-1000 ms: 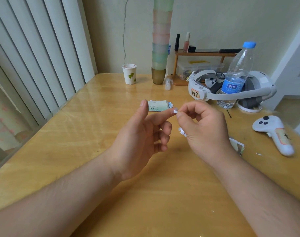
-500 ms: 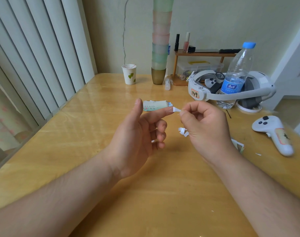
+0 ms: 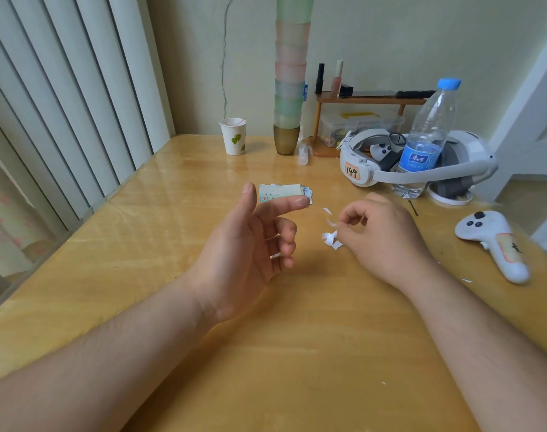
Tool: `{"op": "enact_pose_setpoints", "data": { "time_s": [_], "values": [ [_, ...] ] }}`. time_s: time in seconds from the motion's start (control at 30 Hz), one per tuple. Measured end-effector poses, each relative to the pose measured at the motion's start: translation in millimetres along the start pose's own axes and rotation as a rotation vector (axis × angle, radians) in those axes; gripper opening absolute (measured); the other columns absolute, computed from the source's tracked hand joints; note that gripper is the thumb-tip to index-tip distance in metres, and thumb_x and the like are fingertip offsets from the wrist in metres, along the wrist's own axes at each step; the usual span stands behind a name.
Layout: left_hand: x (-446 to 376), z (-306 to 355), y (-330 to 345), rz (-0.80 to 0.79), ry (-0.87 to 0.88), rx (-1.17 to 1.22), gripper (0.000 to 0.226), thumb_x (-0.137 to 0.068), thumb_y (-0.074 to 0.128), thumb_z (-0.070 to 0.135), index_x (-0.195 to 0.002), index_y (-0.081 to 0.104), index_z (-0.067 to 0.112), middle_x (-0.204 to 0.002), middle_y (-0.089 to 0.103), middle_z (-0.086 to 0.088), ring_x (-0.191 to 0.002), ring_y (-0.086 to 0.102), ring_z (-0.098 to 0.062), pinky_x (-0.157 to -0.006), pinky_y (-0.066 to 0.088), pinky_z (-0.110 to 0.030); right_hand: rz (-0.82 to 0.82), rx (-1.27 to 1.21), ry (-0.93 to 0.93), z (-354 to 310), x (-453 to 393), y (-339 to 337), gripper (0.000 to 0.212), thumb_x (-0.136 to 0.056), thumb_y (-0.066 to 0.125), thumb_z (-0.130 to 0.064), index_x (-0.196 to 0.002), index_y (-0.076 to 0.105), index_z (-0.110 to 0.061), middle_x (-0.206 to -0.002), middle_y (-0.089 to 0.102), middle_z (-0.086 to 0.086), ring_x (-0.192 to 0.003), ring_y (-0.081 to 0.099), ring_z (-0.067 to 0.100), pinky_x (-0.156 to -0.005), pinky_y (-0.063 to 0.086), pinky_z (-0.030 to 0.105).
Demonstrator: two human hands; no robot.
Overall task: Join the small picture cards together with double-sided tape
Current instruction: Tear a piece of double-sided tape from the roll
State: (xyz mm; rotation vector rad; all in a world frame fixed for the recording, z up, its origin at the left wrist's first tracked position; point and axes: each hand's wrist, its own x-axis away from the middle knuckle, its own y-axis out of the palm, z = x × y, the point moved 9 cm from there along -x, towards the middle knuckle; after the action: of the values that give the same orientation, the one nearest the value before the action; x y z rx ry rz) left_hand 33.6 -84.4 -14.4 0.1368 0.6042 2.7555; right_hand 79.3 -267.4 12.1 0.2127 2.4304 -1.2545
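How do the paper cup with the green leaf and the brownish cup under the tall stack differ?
The white paper cup with a green leaf print stands alone; the brown translucent plastic cup sits at the bottom of a tall stack of pastel cups. The paper cup is pale and opaque with its open mouth showing; the brown cup is dark and see-through, its mouth covered by the stack. Both stand upright near the far edge of the wooden table.

Card stack (image 3: 281, 191): near edge hidden behind the left hand (image 3: 244, 244); print too small to read.
Right hand (image 3: 381, 238): fingertips curled out of sight.
Cup tower (image 3: 291, 73): top cut off.
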Motion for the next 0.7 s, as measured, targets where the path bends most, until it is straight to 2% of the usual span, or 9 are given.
{"op": "enact_pose_setpoints", "data": {
  "time_s": [0.07, 0.13, 0.2, 0.37, 0.47, 0.6, 0.67, 0.7],
  "values": [
    [0.7, 0.3, 2.7, -0.015, 0.018, -0.019, 0.072, -0.102, 0.027, 0.067, -0.122, 0.075, 0.017, -0.080, 0.052, -0.002, -0.069, 0.045, -0.016, -0.069, 0.040, -0.032, -0.062, 0.112, 0.005, 5.3, 0.1, 4.2, 0.020, -0.085, 0.074, -0.028, -0.071, 0.063, -0.037, -0.086, 0.059, -0.015, -0.095, 0.054, 0.015, -0.080, 0.045, 0.031],
    [1.4, 1.1, 4.9, -0.027, 0.036, -0.037, 0.071, -0.100, 0.029, 0.067, -0.121, 0.075, 0.018, -0.080, 0.053, -0.002, -0.069, 0.046, -0.016, -0.068, 0.041, -0.031, -0.100, 0.162, 0.038, 7.7, 1.6, 6.3, 0.023, -0.086, 0.073, -0.031, -0.069, 0.061, -0.039, -0.085, 0.059, -0.018, -0.099, 0.050, 0.017, -0.088, 0.048, 0.042],
    [2.0, 1.7, 6.2, -0.040, 0.052, -0.061, 0.070, -0.100, 0.029, 0.067, -0.120, 0.076, 0.019, -0.081, 0.054, -0.002, -0.070, 0.046, -0.016, -0.068, 0.041, -0.031, -0.125, 0.176, 0.054, 7.0, 2.1, 7.4, 0.024, -0.088, 0.073, -0.032, -0.069, 0.062, -0.041, -0.083, 0.061, -0.021, -0.100, 0.048, 0.016, -0.090, 0.048, 0.045],
    [2.1, 1.3, 6.6, -0.051, 0.067, -0.089, 0.069, -0.100, 0.029, 0.067, -0.121, 0.075, 0.021, -0.082, 0.055, -0.001, -0.071, 0.047, -0.016, -0.070, 0.042, -0.031, -0.136, 0.151, 0.083, 8.4, 1.2, 6.0, 0.023, -0.092, 0.070, -0.029, -0.074, 0.065, -0.043, -0.067, 0.058, -0.022, -0.094, 0.053, 0.017, -0.088, 0.048, 0.043],
    [1.4, 0.7, 6.3, -0.066, 0.081, -0.110, 0.068, -0.102, 0.028, 0.068, -0.122, 0.075, 0.022, -0.083, 0.056, 0.000, -0.072, 0.048, -0.016, -0.072, 0.042, -0.032, -0.157, 0.130, 0.100, 13.1, -1.7, 4.6, 0.039, -0.095, 0.058, -0.017, -0.071, 0.065, -0.046, -0.064, 0.058, -0.021, -0.087, 0.058, 0.019, -0.089, 0.050, 0.043],
    [0.6, -1.1, 7.0, -0.079, 0.081, -0.112, 0.070, -0.096, 0.031, 0.069, -0.123, 0.074, 0.020, -0.082, 0.057, -0.001, -0.072, 0.049, -0.016, -0.072, 0.043, -0.033, -0.154, 0.073, 0.152, 24.5, -5.5, -7.8, 0.046, -0.097, 0.049, -0.009, -0.078, 0.071, -0.044, -0.078, 0.067, -0.022, -0.070, 0.050, 0.003, -0.083, 0.045, 0.037],
    [1.0, -2.0, 8.9, -0.089, 0.083, -0.115, 0.071, -0.096, 0.031, 0.069, -0.124, 0.074, 0.019, -0.082, 0.057, -0.002, -0.073, 0.049, -0.017, -0.072, 0.043, -0.033, -0.168, 0.058, 0.165, 33.8, -7.4, -15.5, 0.045, -0.098, 0.048, -0.008, -0.086, 0.074, -0.042, -0.092, 0.071, -0.025, -0.081, 0.057, -0.001, -0.083, 0.048, 0.034],
    [1.2, -2.9, 9.9, -0.094, 0.083, -0.118, 0.071, -0.096, 0.031, 0.068, -0.125, 0.073, 0.018, -0.082, 0.057, -0.002, -0.073, 0.049, -0.017, -0.072, 0.042, -0.033, -0.185, 0.059, 0.170, 39.5, -8.5, -18.9, 0.044, -0.099, 0.049, -0.009, -0.088, 0.074, -0.042, -0.097, 0.072, -0.023, -0.085, 0.059, -0.003, -0.079, 0.048, 0.029]
  ]
}}
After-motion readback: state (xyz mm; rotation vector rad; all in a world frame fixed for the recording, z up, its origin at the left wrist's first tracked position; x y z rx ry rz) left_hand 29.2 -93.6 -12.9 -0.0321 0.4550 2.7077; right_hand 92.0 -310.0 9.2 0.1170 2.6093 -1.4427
